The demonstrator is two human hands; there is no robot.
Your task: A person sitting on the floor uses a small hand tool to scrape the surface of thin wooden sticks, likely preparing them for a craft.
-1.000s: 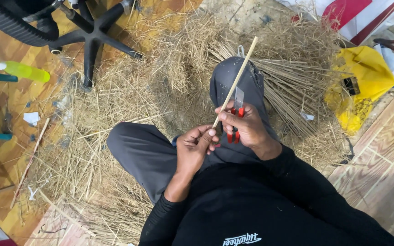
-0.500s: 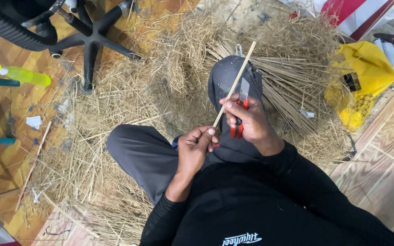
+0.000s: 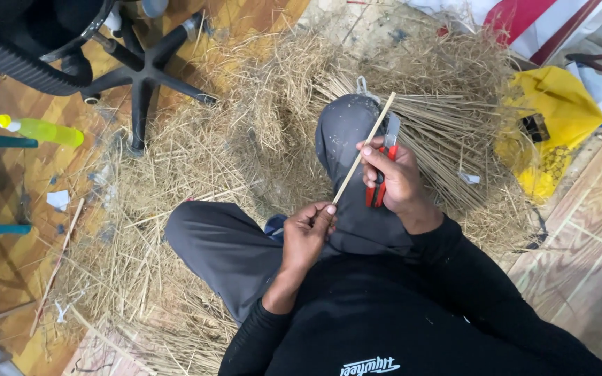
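A thin pale stick (image 3: 364,150) is pinched at its lower end by the left hand (image 3: 306,233), fingers closed around it, above the lap of a person seated on the floor. The stick slants up and to the right, its upper end raised over a bent knee in grey trousers (image 3: 346,132). A knife with a red handle (image 3: 383,170) is gripped in the right hand (image 3: 391,174), fingers clenched on the handle, the grey blade pointing up just beside the stick. Loose dry straw (image 3: 196,160) is spread over the floor around the legs, and a bundle of straight stalks (image 3: 454,118) lies beyond the knee. To the right, a yellow bag (image 3: 552,118) is seen at the edge of the straw. At upper left, the black base of an office chair (image 3: 141,69) stands on the wooden floor (image 3: 8,264), with a yellow bottle (image 3: 40,130) lying near it.
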